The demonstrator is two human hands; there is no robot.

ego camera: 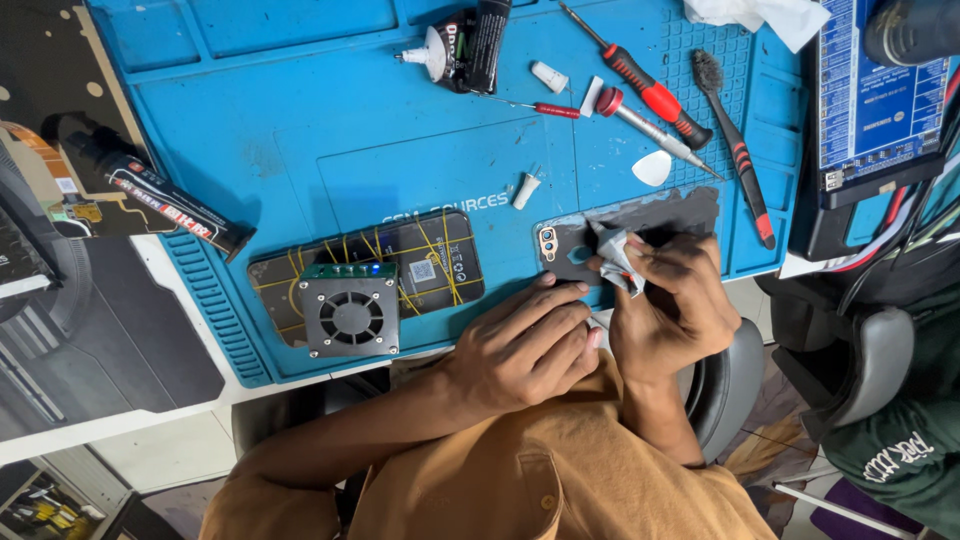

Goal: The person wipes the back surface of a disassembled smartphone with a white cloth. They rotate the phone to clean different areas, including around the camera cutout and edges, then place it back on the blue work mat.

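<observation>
Your right hand is pinched shut on a crumpled grey-white wipe, pressing it down on the back of the grey phone near its camera end. That phone lies flat at the near edge of the blue repair mat, right in front of you. Your left hand sits just beside the right one, fingers loosely curled, fingertips resting on the phone's near edge by the dual camera; it's steadying the phone, not clamped around anything.

To the left on the mat there's a second phone lying back-up, wrapped in yellow bands, with a small square fan unit sitting on top of its left half. Further back: a red-handled screwdriver, a thinner metal-shaft driver, a black brush with red grip marks, a white pick and a black glue tube. Another black tube hangs over the mat's left edge.
</observation>
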